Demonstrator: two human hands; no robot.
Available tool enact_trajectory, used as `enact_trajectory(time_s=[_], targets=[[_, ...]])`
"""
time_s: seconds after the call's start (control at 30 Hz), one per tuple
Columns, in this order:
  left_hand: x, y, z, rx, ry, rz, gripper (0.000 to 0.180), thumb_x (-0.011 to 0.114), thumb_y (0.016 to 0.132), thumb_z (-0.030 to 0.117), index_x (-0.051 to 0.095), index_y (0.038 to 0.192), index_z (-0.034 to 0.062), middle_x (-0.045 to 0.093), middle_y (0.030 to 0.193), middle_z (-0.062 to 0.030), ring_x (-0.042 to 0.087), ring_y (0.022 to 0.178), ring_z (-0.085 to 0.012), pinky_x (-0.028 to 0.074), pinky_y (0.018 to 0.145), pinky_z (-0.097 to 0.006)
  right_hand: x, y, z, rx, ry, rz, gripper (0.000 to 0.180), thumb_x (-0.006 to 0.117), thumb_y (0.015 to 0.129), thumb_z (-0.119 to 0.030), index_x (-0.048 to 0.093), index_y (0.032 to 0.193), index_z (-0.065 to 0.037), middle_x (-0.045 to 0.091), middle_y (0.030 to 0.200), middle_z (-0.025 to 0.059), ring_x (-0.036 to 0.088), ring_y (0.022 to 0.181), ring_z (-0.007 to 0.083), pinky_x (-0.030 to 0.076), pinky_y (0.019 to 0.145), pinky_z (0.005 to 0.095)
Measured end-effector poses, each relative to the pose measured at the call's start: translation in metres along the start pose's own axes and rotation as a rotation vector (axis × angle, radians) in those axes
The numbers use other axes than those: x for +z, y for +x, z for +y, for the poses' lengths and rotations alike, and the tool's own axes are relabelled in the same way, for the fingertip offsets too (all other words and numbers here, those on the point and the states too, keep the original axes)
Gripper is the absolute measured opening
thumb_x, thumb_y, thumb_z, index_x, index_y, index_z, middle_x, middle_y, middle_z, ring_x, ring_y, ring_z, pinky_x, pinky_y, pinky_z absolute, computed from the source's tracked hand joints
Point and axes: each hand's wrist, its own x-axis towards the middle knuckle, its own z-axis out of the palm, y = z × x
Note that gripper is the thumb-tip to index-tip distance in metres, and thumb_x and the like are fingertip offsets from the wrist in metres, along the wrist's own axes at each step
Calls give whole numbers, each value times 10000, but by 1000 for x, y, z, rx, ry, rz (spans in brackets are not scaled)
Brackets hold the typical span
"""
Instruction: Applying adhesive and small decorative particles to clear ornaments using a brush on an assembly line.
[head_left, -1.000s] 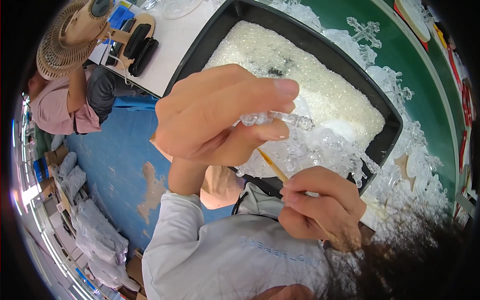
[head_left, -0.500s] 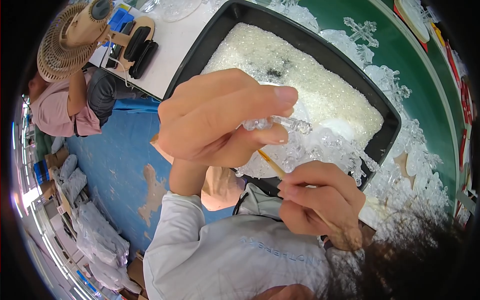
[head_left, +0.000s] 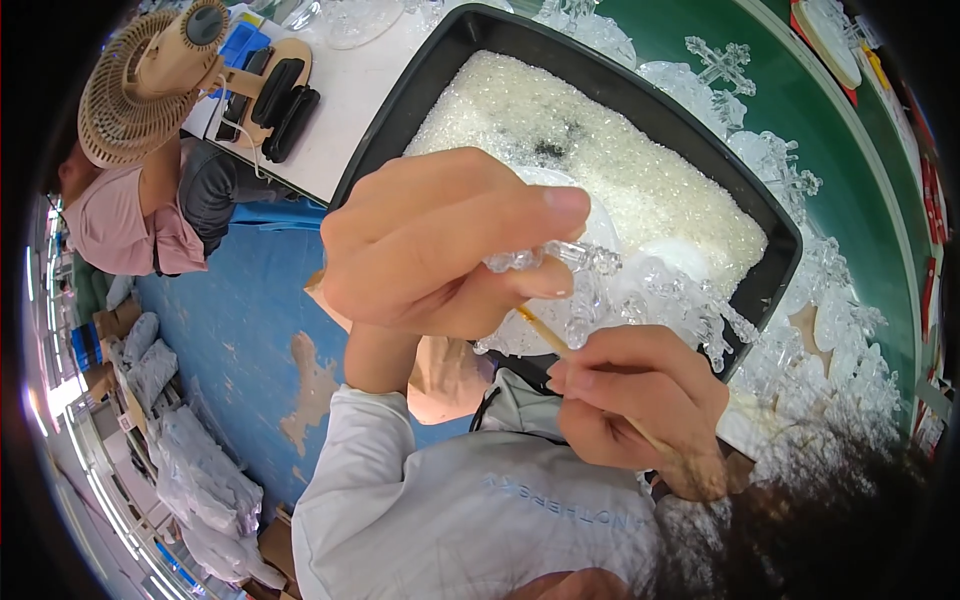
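My left hand [head_left: 450, 245] is closed over the black tray, pinching a clear plastic ornament [head_left: 595, 258] between thumb and fingers. Part of that ornament is hidden inside the grip. Below and to the right, my right hand [head_left: 645, 395] holds a thin wooden stick [head_left: 545, 331] like a pencil. Its darker orange-brown tip points up toward the underside of my left hand; whether it touches the ornament I cannot tell. Clear glassy granules [head_left: 620, 140] fill much of the tray [head_left: 395, 110], and more clear plastic pieces [head_left: 660, 300] lie at its near end.
Clear ornaments, one shaped like a cross [head_left: 722, 66], are heaped along the green table [head_left: 850, 200] at right. A beige fan [head_left: 150, 85] and black cases [head_left: 290, 120] are at upper left. Beyond sits a person in pink [head_left: 135, 225]. Wrapped goods [head_left: 205, 480] line the blue floor.
My left hand has shifted very slightly, and the ornament in it appears slightly turned. The right hand and stick stay almost in place.
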Motion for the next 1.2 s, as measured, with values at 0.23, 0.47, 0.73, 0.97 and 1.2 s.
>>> enact_trajectory(time_s=[0.23,0.47,0.73,0.97,1.2], targets=[[0,0,1,-2,18,2,351,808,666,12,676,971,-101,646,673,-108,579,501,-183,442,427,-256,-3,-3,0,-5,29,0,315,657,599,149,623,861,-22,646,841,153,680,620,175,565,548,249],[-1,0,-1,23,31,2,337,806,667,16,679,956,-101,643,667,-109,575,492,-184,440,420,-258,-1,0,2,-18,-6,-14,292,678,611,125,623,859,-20,648,839,156,680,618,176,560,551,242],[-8,0,6,-36,99,-129,291,650,918,143,582,1090,-81,681,704,-184,629,552,-231,528,505,-311,1,-1,3,-43,14,17,298,663,608,141,629,859,-17,651,828,155,671,615,164,548,545,233],[-5,4,6,-67,108,-54,296,691,799,49,622,1032,-121,687,715,-176,604,529,-183,469,472,-252,-1,-3,4,-34,13,42,319,642,603,150,630,873,-20,641,803,139,657,594,154,536,521,234],[-10,2,7,-92,299,-55,346,618,945,167,576,1142,-114,695,698,-193,627,564,-157,466,530,-234,-6,-6,-1,5,54,49,288,641,625,129,627,868,-26,638,798,141,662,590,147,533,512,232]])
